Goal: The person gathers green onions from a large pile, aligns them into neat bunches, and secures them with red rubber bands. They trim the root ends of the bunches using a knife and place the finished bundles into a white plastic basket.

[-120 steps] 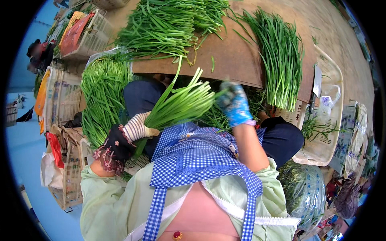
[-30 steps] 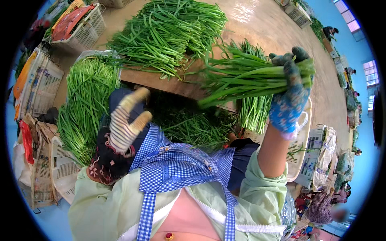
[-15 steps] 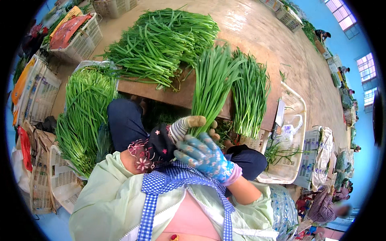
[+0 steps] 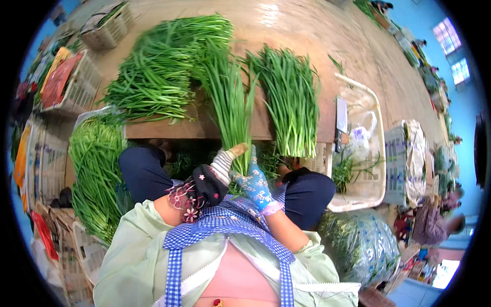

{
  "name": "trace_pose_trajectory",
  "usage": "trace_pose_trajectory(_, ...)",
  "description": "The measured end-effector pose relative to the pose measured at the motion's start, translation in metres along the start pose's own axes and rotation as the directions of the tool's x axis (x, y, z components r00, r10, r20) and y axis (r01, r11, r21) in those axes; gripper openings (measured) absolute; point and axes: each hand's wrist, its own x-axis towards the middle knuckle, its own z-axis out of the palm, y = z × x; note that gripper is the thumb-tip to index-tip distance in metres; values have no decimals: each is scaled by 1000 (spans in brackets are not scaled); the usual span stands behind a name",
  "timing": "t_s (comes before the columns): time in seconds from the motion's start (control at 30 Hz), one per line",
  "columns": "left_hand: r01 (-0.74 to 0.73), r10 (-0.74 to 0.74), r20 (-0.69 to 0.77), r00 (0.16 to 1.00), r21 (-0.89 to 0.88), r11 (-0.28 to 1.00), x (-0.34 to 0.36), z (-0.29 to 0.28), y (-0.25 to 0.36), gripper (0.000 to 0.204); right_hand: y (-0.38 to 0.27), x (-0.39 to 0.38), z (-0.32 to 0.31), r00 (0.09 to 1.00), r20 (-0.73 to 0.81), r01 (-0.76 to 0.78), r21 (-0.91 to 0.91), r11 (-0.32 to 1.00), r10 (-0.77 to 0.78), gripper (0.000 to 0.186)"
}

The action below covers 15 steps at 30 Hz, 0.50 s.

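I hold a bunch of long green chives [image 4: 229, 105] upright in front of me, its tips fanning out over the wooden board [image 4: 199, 128]. My left hand [image 4: 225, 162], in a striped glove with a dark flowered cuff, grips the bunch near its base. My right hand [image 4: 251, 180], in a blue patterned glove, clasps the same base from the right. Both hands touch each other around the stems, just above my knees.
A big loose heap of chives [image 4: 158, 77] lies on the board's left, a neat bundle [image 4: 291, 102] on its right. More greens [image 4: 94, 174] fill a crate at my left. A white tray [image 4: 376, 189] with a knife and bags sits right; baskets line the left.
One second ago my right hand alone held the bunch out to the right. Both hands have since come together on its base, and the bunch now stands upright at the centre.
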Motion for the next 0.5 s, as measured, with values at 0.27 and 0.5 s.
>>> trace_pose_trajectory(0.27, -352, 280, 251, 927, 316, 881, 26, 105, 47, 28, -16, 36, -68, 861, -283, 419, -77, 905, -423, 73)
trace_pose_trajectory(0.5, -428, 294, 311, 904, 688, 587, 95, 130, 44, 86, -34, 66, -170, 924, -342, 289, 328, 899, -172, 55)
